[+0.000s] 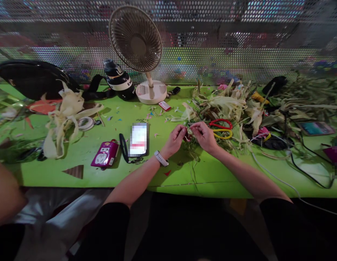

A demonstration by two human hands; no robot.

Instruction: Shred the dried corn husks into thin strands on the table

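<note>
Both hands, left hand [176,139] and right hand [205,136], pinch one small dried-leaf strip [189,131] between fingertips, just above the green worktop [103,174] near its middle. It looks light, limp and easily torn, best gripped near its ends.

Small dark leaf piece [188,136] pinched between fingertips.
</note>
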